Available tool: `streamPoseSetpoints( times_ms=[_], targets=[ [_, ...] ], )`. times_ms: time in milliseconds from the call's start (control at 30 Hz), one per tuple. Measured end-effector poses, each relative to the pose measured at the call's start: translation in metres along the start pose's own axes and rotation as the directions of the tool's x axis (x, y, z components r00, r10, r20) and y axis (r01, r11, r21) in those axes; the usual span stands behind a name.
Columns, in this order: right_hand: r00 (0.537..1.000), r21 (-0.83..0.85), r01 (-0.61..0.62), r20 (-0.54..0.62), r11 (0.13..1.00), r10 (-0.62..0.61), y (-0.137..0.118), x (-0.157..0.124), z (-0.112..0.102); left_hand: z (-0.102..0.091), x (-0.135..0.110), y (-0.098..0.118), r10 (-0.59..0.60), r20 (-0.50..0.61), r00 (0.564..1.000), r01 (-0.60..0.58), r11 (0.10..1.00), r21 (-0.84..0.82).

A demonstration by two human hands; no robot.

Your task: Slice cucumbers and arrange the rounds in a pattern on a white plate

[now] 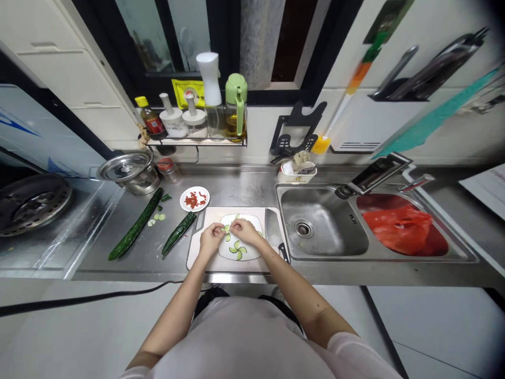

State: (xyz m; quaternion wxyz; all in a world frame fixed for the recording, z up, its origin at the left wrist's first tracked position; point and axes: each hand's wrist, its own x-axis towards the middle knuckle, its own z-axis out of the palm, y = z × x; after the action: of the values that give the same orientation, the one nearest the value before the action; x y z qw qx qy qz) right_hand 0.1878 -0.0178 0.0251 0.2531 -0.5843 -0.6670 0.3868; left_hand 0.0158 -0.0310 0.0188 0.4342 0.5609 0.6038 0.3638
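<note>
A white plate (252, 252) lies on a pale cutting board (197, 255) at the counter's front edge. Several thin cucumber slices (238, 249) lie on the plate in a pinwheel shape. My left hand (211, 238) and my right hand (245, 230) hover over the plate's far half, fingers curled in a pinch. Between the fingertips sits a small cucumber piece (226, 230); both hands touch it. A cleaver (273, 229) rests on the board's right side, just right of my right wrist.
Two long cucumbers (136, 225) (179, 233) lie on the steel counter to the left, with loose slices (157, 217) between them. A small dish of red bits (194, 199) stands behind the board. The sink (323, 226) is to the right, a red basin (398, 226) beyond it. A lidded pot (128, 171) stands far left.
</note>
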Motion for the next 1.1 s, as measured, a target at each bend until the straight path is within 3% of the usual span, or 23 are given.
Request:
streamPoseSetpoints(
  times_ms=[233,500,767,1100],
  targets=[
    [0.995,-0.196,-0.039,0.085,0.980,0.056,-0.006,0.003,0.005,-0.001,-0.004,-0.002,0.004,0.020,1.000,-0.011,0.941,0.339],
    [0.990,-0.394,-0.014,0.124,0.919,0.068,-0.014,0.006,0.010,0.000,-0.001,-0.009,0.085,0.071,0.994,-0.110,0.844,0.525],
    [0.988,-0.467,0.001,0.137,0.884,0.072,-0.012,0.008,0.015,0.003,0.001,-0.013,0.113,0.070,0.991,-0.132,0.775,0.619],
    [0.990,-0.487,-0.013,0.119,0.873,0.081,-0.007,0.011,0.018,0.004,0.000,-0.009,0.079,0.036,0.996,-0.084,0.782,0.617]
  ],
)
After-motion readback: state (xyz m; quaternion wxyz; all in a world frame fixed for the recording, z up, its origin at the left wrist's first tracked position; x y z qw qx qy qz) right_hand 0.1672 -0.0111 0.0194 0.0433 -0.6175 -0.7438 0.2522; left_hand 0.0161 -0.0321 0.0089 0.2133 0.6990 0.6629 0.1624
